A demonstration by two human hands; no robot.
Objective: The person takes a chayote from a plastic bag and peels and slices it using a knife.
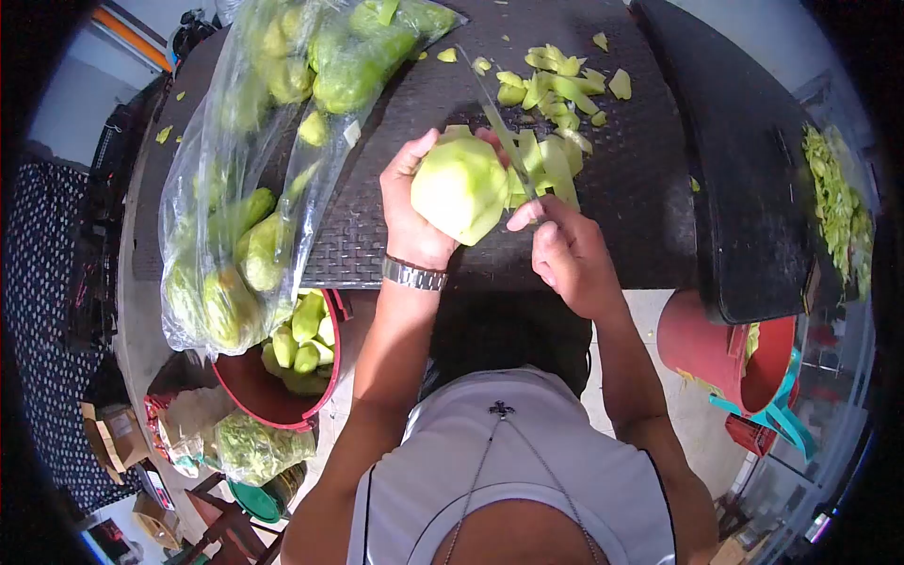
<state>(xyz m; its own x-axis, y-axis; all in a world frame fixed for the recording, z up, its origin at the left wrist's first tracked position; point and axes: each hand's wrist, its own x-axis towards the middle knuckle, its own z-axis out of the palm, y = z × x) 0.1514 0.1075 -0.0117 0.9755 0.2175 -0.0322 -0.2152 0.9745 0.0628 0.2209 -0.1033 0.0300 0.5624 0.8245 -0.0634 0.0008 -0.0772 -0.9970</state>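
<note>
**Peeled green fruit [460,193] in your left hand [414,221], knife [499,122] in your right [576,252]**

So the big pale-green fruit was up over the near part of the dark woven-pattern table [626,207], right in front of your chest. Its skin was off on the side facing the camera, leaving flat, faceted cuts. Your left hand had it cupped from the left and below, thumb up along the side, with a metal-band watch [414,275] on that wrist.

Your right hand was closed around the knife's handle end, just right of the fruit. The long, thin blade pointed away from you and leaned left, close beside the fruit; I couldn't tell if it was touching.

Strips of peel [557,169] lay on the table behind and right of the blade, with a looser pile of peelings [560,85] farther out. Left of your hands, clear plastic bags [325,188] full of green fruits [231,306] stretched across the table and hung over the near edge. Below them was a red bucket [309,424] with pale-green pieces [306,330] inside.

Over on your right you had a black board [753,188], some leafy-looking green scraps [838,207] beyond it, and another red bucket [702,344] lower down, with a teal plastic piece [777,410] at its rim.
</note>
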